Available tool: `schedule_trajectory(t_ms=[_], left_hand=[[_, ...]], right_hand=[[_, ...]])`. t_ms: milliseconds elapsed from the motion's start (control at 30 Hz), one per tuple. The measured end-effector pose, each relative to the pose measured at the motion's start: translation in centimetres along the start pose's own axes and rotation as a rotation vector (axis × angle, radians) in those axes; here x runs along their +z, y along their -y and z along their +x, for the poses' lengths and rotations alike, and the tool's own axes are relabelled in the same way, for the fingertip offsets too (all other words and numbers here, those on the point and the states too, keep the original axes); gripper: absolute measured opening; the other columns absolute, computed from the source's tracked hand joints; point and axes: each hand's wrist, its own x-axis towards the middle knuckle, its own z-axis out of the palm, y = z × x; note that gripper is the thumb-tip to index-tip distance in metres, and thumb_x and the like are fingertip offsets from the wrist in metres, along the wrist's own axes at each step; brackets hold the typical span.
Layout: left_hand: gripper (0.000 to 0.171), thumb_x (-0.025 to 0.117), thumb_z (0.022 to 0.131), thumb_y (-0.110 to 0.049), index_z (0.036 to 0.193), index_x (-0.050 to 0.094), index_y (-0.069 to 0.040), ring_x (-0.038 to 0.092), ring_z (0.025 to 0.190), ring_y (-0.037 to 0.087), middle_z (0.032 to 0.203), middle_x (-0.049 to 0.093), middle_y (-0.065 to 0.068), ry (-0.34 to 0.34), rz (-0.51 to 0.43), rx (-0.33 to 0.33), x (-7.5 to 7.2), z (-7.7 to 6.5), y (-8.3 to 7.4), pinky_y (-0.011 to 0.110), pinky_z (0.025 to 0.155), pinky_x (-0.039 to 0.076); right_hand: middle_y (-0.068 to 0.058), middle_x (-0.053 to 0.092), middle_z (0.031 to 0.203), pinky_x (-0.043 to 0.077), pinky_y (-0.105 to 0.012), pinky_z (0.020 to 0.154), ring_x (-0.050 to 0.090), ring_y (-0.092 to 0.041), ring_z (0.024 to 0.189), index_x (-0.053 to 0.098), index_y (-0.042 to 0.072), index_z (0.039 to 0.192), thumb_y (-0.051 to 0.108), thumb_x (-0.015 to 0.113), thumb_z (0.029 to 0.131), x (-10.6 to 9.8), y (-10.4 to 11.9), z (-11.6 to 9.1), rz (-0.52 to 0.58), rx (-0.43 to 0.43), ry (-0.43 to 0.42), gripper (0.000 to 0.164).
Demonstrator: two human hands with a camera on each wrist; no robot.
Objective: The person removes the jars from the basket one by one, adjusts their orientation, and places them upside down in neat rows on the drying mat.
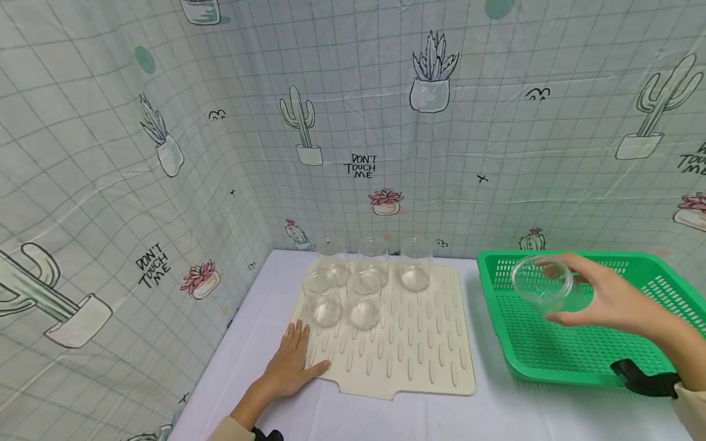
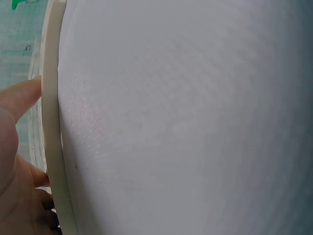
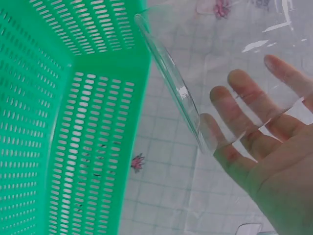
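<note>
My right hand (image 1: 612, 300) grips a clear plastic cup (image 1: 540, 285) above the green basket (image 1: 513, 361). In the right wrist view the fingers (image 3: 249, 95) show through the wall of that cup (image 3: 168, 73). On the left, my left hand (image 1: 288, 361) lies with straight fingers at the left front edge of a cream ridged mat (image 1: 410, 343). The left wrist view shows its thumb and fingertips touching the mat's rim (image 2: 52, 117). Several clear cups stand on the mat: three at the back, such as the right one (image 1: 415, 269), and two before them, including a front cup (image 1: 364, 303).
The basket, with slotted walls, stands right of the mat on a white tablecloth (image 1: 441, 419). A cactus-patterned cloth (image 1: 353, 122) hangs behind the table and along its left side, close behind the back cups.
</note>
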Motion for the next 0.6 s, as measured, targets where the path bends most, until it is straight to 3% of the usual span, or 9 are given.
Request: schedule_trajectory(t_ms=[100,367,500,600], left_hand=[[0.098,0.060,0.095,-0.054,0.150,0.021,0.017,0.001,0.148,0.047,0.159,0.009,0.034,-0.001,0.005,0.000,0.0,0.0,0.0,0.058,0.118,0.009],[0.098,0.060,0.094,-0.054,0.151,0.020,0.015,0.001,0.148,0.046,0.159,0.008,0.033,0.010,0.000,-0.003,0.0,0.0,0.1,0.058,0.118,0.009],[0.098,0.060,0.094,-0.055,0.151,0.020,0.014,0.001,0.149,0.046,0.160,0.008,0.033,0.021,-0.004,-0.006,-0.2,0.0,0.1,0.057,0.118,0.010],[0.099,0.060,0.094,-0.055,0.152,0.019,0.013,0.001,0.149,0.045,0.160,0.008,0.032,0.042,-0.037,-0.011,-0.8,-0.2,0.1,0.058,0.118,0.010]], right_hand=[[0.016,0.061,0.115,0.037,-0.012,0.081,0.051,0.003,0.107,0.057,0.016,0.136,0.016,0.097,0.060,0.3,0.4,0.1,-0.040,-0.039,-0.006,0.086],[0.003,0.063,0.112,0.043,-0.017,0.076,0.050,0.000,0.103,0.057,0.021,0.136,0.024,0.098,0.059,1.0,1.7,0.3,-0.109,-0.064,-0.013,0.087],[0.002,0.062,0.113,0.042,-0.016,0.077,0.048,0.001,0.101,0.058,0.018,0.134,0.025,0.098,0.059,1.3,2.2,0.5,-0.116,-0.080,-0.032,0.086],[0.002,0.060,0.113,0.046,-0.023,0.075,0.047,-0.001,0.100,0.059,0.013,0.132,0.029,0.098,0.059,1.6,2.6,0.6,-0.151,-0.085,-0.036,0.085]])
